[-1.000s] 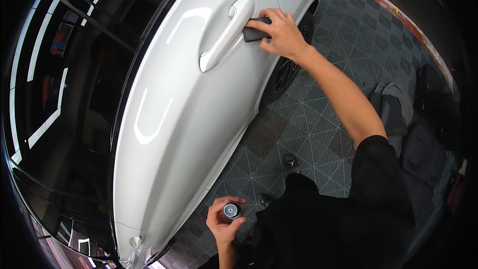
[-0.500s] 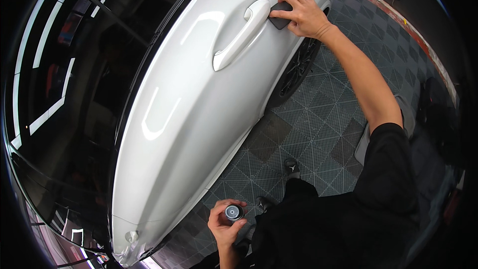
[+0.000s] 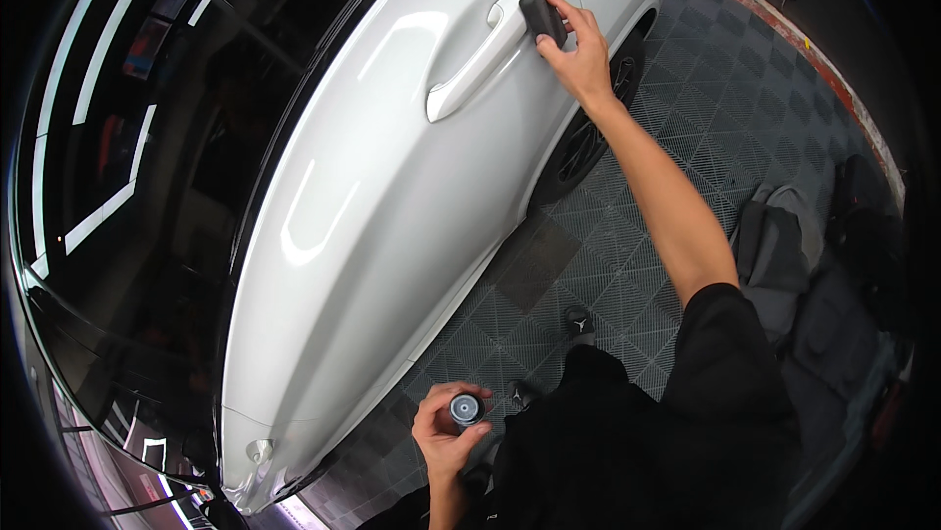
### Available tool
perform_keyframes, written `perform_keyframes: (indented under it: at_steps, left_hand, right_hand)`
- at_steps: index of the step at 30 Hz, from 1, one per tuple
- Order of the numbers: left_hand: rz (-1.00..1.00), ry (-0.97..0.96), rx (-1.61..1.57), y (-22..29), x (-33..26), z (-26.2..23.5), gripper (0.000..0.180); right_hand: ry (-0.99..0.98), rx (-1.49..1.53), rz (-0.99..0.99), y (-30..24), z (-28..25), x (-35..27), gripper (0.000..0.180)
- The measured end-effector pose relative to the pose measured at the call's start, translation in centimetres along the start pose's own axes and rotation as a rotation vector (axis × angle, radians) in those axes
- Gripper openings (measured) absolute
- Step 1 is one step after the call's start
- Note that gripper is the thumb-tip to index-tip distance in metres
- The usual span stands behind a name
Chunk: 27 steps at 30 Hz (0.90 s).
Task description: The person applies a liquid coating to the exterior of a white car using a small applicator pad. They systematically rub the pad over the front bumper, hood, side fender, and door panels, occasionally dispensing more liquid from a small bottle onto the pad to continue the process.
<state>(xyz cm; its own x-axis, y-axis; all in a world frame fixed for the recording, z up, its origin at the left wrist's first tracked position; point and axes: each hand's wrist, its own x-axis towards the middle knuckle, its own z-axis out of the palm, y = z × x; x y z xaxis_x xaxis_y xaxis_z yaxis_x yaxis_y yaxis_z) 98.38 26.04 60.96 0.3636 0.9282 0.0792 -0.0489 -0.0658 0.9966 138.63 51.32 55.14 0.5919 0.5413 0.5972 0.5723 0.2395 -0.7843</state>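
Note:
My right hand (image 3: 578,54) presses a dark rectangular pad (image 3: 542,12) against the white car door (image 3: 392,197), right beside the end of the door handle (image 3: 475,59). The arm reaches out straight from the lower right. Low in the view, my left hand (image 3: 443,432) grips a small bottle with a round grey cap (image 3: 466,407), held upright near the door's lower edge. The bottle's body is hidden in my fingers.
The car's dark window (image 3: 127,157) fills the left side and mirrors ceiling lights. A black wheel (image 3: 588,138) sits behind the door. The floor is grey patterned tile (image 3: 745,108) with a red border (image 3: 784,30). A grey cloth (image 3: 774,255) and dark bags lie at right.
My right hand has slid the pad along the door, from just behind the handle onto the handle's end. The left hand keeps holding the bottle in the same place.

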Motion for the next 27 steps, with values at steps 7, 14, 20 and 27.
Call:
perform_keyframes:
  at_steps: [7, 14, 20, 27]
  left_hand:
    - [-0.022, -0.025, -0.036, 0.2, -0.6, -0.4, 0.053]
    - [-0.007, -0.004, -0.039, 0.7, -0.5, -0.3, 0.053]
    - [-0.026, -0.012, -0.018, 0.6, -0.8, -0.6, 0.054]
    - [-0.016, -0.007, -0.055, 0.5, -0.7, -0.1, 0.053]
  right_hand:
    - [0.092, -0.048, -0.108, -6.8, 4.0, -7.5, 0.056]
    - [0.012, -0.209, -0.265, -9.8, 5.9, -10.9, 0.055]
    - [0.004, -0.334, -0.124, -3.8, 0.6, -1.6, 0.053]
    - [-0.065, -0.243, 0.022, -1.9, -1.0, 1.9, 0.052]
